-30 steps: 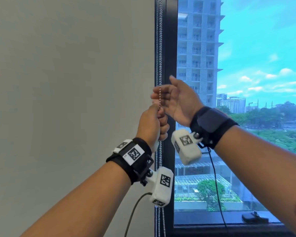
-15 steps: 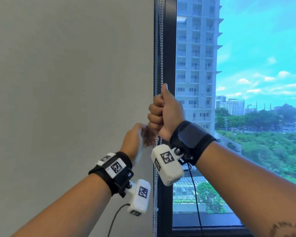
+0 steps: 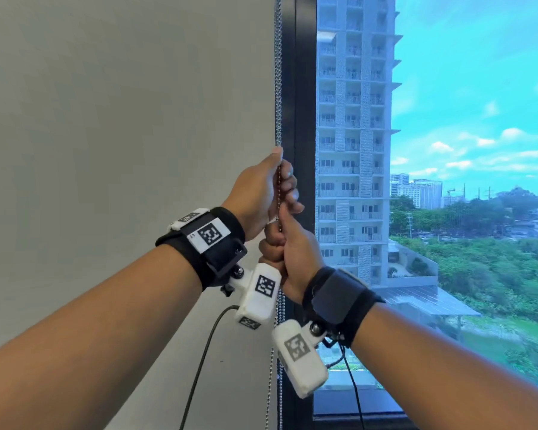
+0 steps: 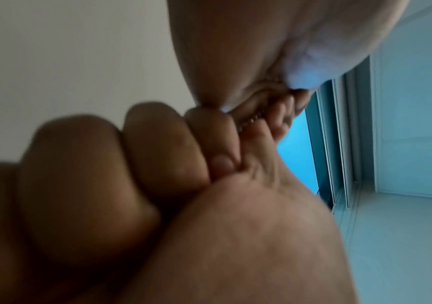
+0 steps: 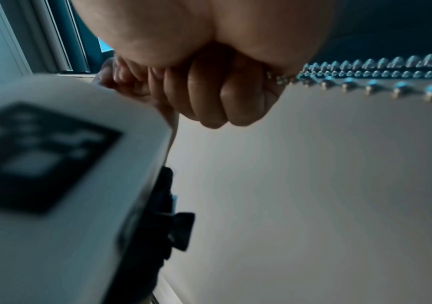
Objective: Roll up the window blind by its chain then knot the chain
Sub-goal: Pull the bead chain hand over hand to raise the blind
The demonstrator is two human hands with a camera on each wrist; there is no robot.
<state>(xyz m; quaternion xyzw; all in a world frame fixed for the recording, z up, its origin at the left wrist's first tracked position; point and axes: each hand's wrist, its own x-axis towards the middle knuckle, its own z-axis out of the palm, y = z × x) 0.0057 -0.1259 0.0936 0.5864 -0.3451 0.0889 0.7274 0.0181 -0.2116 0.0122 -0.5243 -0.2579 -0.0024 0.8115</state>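
The beaded metal chain [image 3: 278,88] hangs straight down along the black window frame [image 3: 303,88]. My left hand [image 3: 269,189] grips it at mid height, thumb up and fingers curled round the beads. Directly below, touching it, my right hand [image 3: 288,248] holds the same chain in a fist. In the left wrist view the chain [image 4: 251,121] shows between curled fingers. The right wrist view has my right hand [image 5: 222,92] closed in a fist, with several strands of chain [image 5: 365,73] coming out of it. No blind fabric is in view.
A plain pale wall [image 3: 121,135] fills the left. The window glass [image 3: 448,212] on the right shows a tower block and trees outside. Loose chain strands [image 3: 271,383] hang below my wrists. The left wrist camera housing [image 5: 54,164] blocks part of the right wrist view.
My right hand closed on the chain and pulled it down. My left hand let go below, rose past the right hand and now grips the chain above it.
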